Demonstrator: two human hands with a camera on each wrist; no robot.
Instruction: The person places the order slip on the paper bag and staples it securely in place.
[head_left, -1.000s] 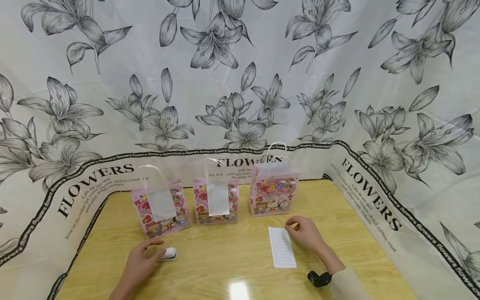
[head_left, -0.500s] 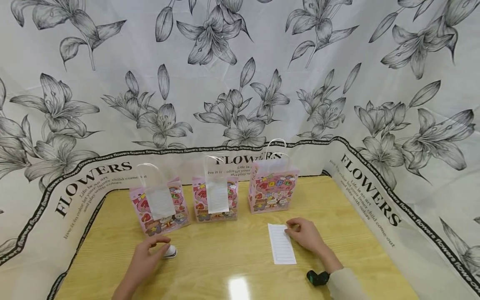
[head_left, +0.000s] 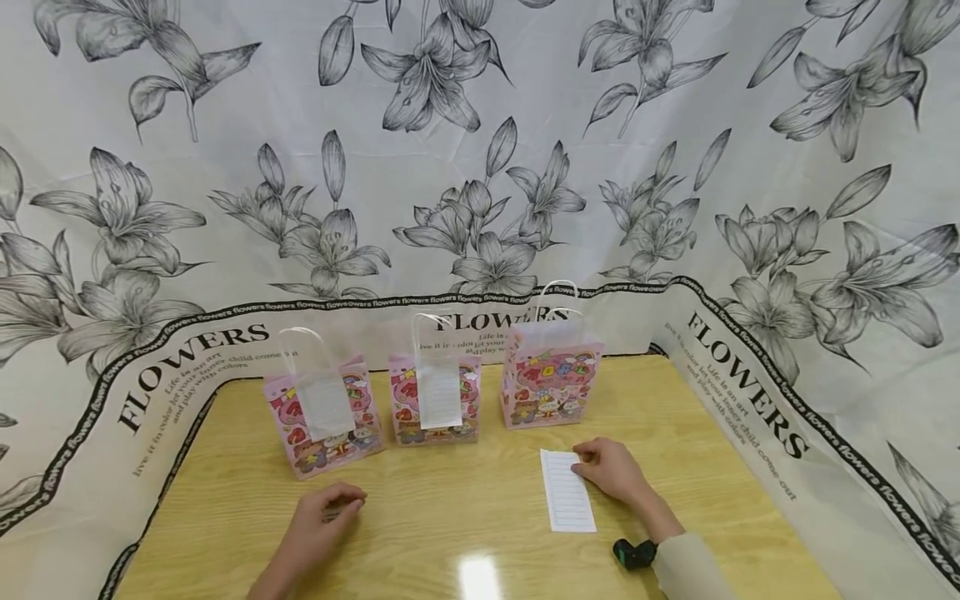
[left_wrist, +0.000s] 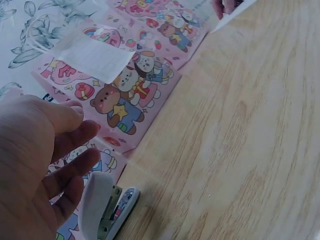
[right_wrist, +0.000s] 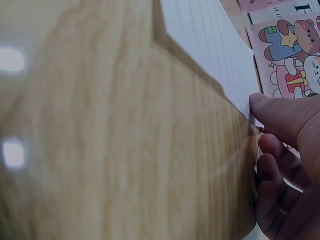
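Pinching the paper (head_left: pixel 567 493), lower right of the head view, my right hand (head_left: pixel 613 472) takes just a corner, likely to leave its lines uncovered; my left hand (left_wrist: pixel 30 155), loosely parted, is beside the stapler (left_wrist: pixel 96 205), lower left of its wrist view.

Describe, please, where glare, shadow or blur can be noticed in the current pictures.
Head view: one bright glare patch on the yellow wood-grain tabletop, near the bottom edge; right wrist view: two white glare spots at left, blurred grain, and a dark shadow along the white lined paper slip; left wrist view: cooler, duller tones, with the small white stapler readable.
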